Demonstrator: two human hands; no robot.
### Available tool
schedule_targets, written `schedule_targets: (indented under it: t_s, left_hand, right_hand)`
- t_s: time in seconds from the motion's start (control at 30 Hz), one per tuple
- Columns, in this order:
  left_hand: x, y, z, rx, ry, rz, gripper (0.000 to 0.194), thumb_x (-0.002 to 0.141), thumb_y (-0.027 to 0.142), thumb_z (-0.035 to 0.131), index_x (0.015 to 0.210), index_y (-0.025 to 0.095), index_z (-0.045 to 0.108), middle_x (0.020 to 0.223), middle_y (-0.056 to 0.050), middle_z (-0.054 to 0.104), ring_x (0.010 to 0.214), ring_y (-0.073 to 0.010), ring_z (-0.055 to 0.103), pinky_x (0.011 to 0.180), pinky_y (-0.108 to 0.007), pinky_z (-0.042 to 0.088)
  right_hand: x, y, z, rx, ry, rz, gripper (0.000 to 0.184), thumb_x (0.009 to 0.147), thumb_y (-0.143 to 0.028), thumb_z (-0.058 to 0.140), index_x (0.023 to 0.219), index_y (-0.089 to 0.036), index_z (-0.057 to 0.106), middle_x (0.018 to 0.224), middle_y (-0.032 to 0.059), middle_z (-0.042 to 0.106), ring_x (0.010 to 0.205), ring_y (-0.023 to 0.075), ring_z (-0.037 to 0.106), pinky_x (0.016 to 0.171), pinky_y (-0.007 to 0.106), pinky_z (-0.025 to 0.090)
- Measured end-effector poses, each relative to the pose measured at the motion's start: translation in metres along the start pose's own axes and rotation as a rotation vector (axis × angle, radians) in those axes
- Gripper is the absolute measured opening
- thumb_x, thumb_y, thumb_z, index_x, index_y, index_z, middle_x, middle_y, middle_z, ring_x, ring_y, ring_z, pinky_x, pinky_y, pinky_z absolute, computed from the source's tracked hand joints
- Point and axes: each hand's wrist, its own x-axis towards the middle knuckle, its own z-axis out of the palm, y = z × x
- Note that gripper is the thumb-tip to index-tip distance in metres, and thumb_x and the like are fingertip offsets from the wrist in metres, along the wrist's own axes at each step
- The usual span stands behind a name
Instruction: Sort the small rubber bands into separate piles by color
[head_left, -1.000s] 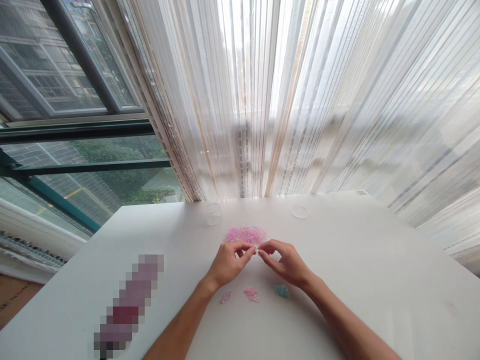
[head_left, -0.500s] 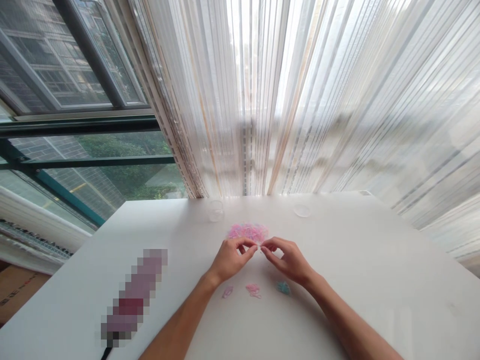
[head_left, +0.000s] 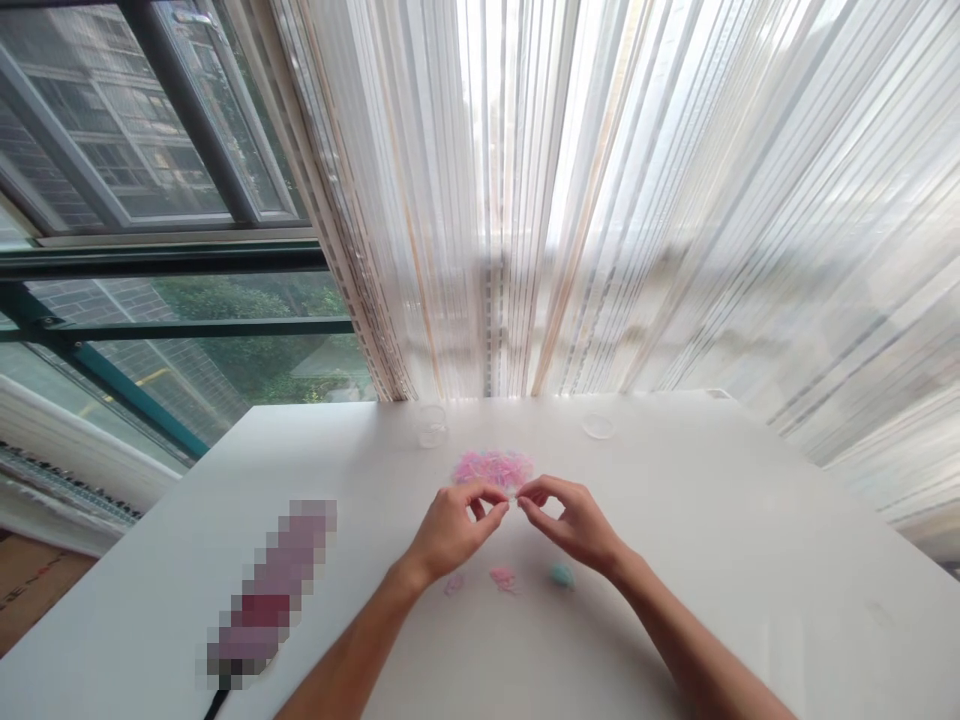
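Note:
My left hand [head_left: 463, 525] is closed in a pinch, thumb against index finger, over the white table. Facing it, my right hand [head_left: 566, 520] pinches in the same way, the fingertips of both almost meeting. A tiny pale rubber band [head_left: 513, 499] shows faintly between them; its shape is hard to make out. Just beyond the fingers spreads a loose heap of small pink and lilac rubber bands [head_left: 491, 467]. Nearer me, below the hands, lie three little groups: lilac bands [head_left: 454, 583], pink bands [head_left: 503, 580] and teal bands [head_left: 562, 575].
A clear plastic tub [head_left: 431, 428] stands at the table's back, and a clear round lid [head_left: 598, 426] lies to its right. At the left is a blurred-out purple object [head_left: 274, 585] with a black cord. Striped curtains [head_left: 517, 250] hang behind the white table [head_left: 750, 560].
The view has shifted slightly. Both hands keep their pinch close together in front of the heap, with only small fingertip movement. The small groups look the same.

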Motion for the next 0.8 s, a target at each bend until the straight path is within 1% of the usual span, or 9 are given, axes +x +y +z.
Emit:
schedule_targets:
  t_s: [0.1,0.2,0.33,0.4,0.47,0.57,0.63,0.8]
  left_hand:
    - [-0.019,0.01,-0.006,0.014,0.029,-0.007,0.018,0.089,0.033,0.061,0.088,0.022,0.076,0.082,0.0,0.076,0.064,-0.0132,0.062,0.06,-0.022,0.047]
    - [-0.045,0.017,-0.004,-0.022,0.035,-0.026,0.019,0.089,0.034,0.061,0.085,0.022,0.075,0.081,0.0,0.075,0.064,-0.0126,0.061,0.058,-0.021,0.045]
    - [-0.08,0.014,0.011,-0.117,0.026,-0.092,0.022,0.091,0.037,0.06,0.085,0.021,0.075,0.082,-0.002,0.074,0.065,-0.0129,0.059,0.056,-0.02,0.044]
    - [-0.095,0.007,0.02,-0.141,0.02,-0.136,0.024,0.092,0.039,0.059,0.088,0.02,0.074,0.081,-0.003,0.073,0.065,-0.0128,0.058,0.056,-0.02,0.044]
    - [-0.107,-0.001,0.028,-0.142,0.017,-0.167,0.026,0.092,0.041,0.059,0.089,0.02,0.074,0.075,-0.002,0.071,0.059,-0.0117,0.053,0.054,-0.02,0.042]
    - [-0.116,-0.011,0.036,-0.136,0.018,-0.21,0.029,0.092,0.043,0.058,0.089,0.019,0.073,0.069,-0.001,0.068,0.051,-0.0101,0.047,0.05,-0.02,0.039]
    - [-0.118,-0.013,0.038,-0.133,0.032,-0.222,0.029,0.091,0.043,0.059,0.089,0.018,0.073,0.067,-0.001,0.067,0.049,-0.0099,0.046,0.048,-0.02,0.039]
    - [-0.119,-0.012,0.04,-0.094,0.059,-0.196,0.023,0.09,0.039,0.061,0.092,0.019,0.073,0.067,-0.001,0.069,0.052,-0.0116,0.054,0.051,-0.019,0.045]
  right_hand:
    - [-0.011,-0.021,-0.002,0.021,-0.051,0.007,0.012,0.091,-0.027,0.058,0.088,-0.021,0.069,0.08,0.0029,0.072,0.074,0.0162,0.065,0.07,0.027,0.054]
    - [-0.036,-0.04,0.002,0.027,-0.07,0.05,0.012,0.092,-0.028,0.059,0.089,-0.022,0.069,0.082,0.0032,0.072,0.076,0.0168,0.067,0.069,0.026,0.053]
    - [-0.075,-0.053,0.019,0.049,-0.023,0.127,0.015,0.094,-0.029,0.057,0.086,-0.022,0.068,0.079,0.002,0.07,0.073,0.0158,0.064,0.071,0.026,0.051]
    - [-0.089,-0.054,0.03,0.059,-0.012,0.175,0.017,0.095,-0.03,0.056,0.085,-0.022,0.067,0.077,0.0015,0.069,0.072,0.0156,0.063,0.07,0.025,0.05]
    - [-0.099,-0.053,0.041,0.073,0.002,0.223,0.019,0.095,-0.031,0.056,0.085,-0.021,0.067,0.077,0.0017,0.069,0.073,0.0159,0.063,0.07,0.026,0.05]
    - [-0.105,-0.05,0.053,0.1,0.018,0.298,0.021,0.095,-0.033,0.055,0.085,-0.021,0.068,0.077,0.0021,0.07,0.068,0.0154,0.061,0.065,0.025,0.049]
    - [-0.107,-0.049,0.058,0.109,0.027,0.332,0.023,0.095,-0.034,0.054,0.085,-0.02,0.068,0.076,0.0024,0.069,0.063,0.0147,0.059,0.06,0.024,0.048]
    - [-0.109,-0.047,0.059,0.107,0.056,0.343,0.023,0.094,-0.035,0.055,0.085,-0.019,0.068,0.075,0.0031,0.069,0.062,0.0148,0.059,0.059,0.024,0.047]
